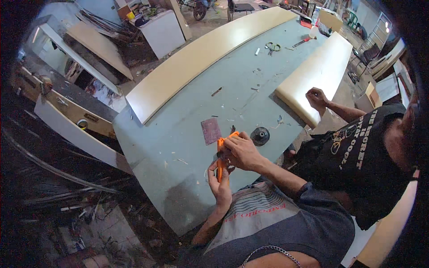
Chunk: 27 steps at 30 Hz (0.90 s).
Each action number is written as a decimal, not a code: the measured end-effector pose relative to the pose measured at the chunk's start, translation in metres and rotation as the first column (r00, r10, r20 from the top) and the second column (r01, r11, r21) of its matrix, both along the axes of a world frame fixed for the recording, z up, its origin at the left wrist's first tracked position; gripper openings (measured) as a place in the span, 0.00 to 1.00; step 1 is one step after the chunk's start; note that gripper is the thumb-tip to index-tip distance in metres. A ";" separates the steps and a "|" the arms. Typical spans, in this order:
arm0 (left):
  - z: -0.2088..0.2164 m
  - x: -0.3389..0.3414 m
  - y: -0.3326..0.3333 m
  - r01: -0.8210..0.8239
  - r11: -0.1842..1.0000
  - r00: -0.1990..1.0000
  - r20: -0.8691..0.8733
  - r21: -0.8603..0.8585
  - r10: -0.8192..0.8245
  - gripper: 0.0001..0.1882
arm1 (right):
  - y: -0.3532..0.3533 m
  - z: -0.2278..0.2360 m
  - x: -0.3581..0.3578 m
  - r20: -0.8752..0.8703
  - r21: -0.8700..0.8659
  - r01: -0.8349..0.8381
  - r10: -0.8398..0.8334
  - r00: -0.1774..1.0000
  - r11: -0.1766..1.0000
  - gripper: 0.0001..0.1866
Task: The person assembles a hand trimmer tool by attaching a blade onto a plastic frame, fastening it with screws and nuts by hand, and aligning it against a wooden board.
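Observation:
Both of my hands are closed around an orange tool [224, 175] with dark parts, held upright just above the near part of the pale green tabletop [178, 134]. My left hand [219, 190] grips its lower part, and my right hand [243, 152] is over the top. My fingers cover much of it, so its exact kind is hidden. Just beyond it lies a reddish-brown square of sandpaper [211, 131]. A black round disc [260, 136] with a raised centre sits right of my right hand.
A long cream board [214, 47] lies along the table's far-left edge; a shorter one [315, 73] lies at right. A co-worker's hand [317, 100] is over that board. Green-handled scissors [272, 47], a red-handled tool [304, 42] and small scraps lie farther back.

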<state>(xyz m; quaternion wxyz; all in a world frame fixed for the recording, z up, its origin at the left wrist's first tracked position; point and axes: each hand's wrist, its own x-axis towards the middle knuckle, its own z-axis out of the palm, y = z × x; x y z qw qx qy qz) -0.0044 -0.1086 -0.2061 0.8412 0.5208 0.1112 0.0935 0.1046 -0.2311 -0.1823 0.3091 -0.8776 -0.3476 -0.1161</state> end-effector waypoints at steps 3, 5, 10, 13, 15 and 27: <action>-0.007 -0.001 0.004 -0.001 1.000 0.999 0.040 0.003 0.001 0.20 | 0.001 0.009 0.000 -0.007 -0.144 -0.018 0.017 1.000 0.989 0.16; -0.009 0.000 0.003 -0.012 0.999 0.999 0.053 0.047 0.010 0.20 | -0.002 0.011 0.000 -0.108 -0.106 0.017 -0.028 0.994 0.994 0.18; -0.014 0.001 0.003 -0.029 0.971 0.997 0.081 0.236 0.010 0.20 | 0.002 0.004 0.001 -0.069 -0.098 -0.015 0.009 0.998 0.995 0.17; -0.009 0.001 0.004 -0.018 0.996 0.999 0.035 0.083 0.015 0.20 | 0.000 0.020 0.001 -0.043 -0.125 -0.043 0.038 0.998 0.991 0.16; -0.009 0.002 0.005 0.006 1.000 0.999 0.044 0.025 -0.007 0.21 | -0.003 0.026 0.001 -0.034 -0.116 -0.067 0.063 0.997 0.991 0.16; 0.002 0.004 0.005 -0.013 0.993 0.999 -0.050 -0.114 0.008 0.20 | -0.009 0.018 0.011 0.010 0.065 -0.075 0.075 0.997 0.995 0.17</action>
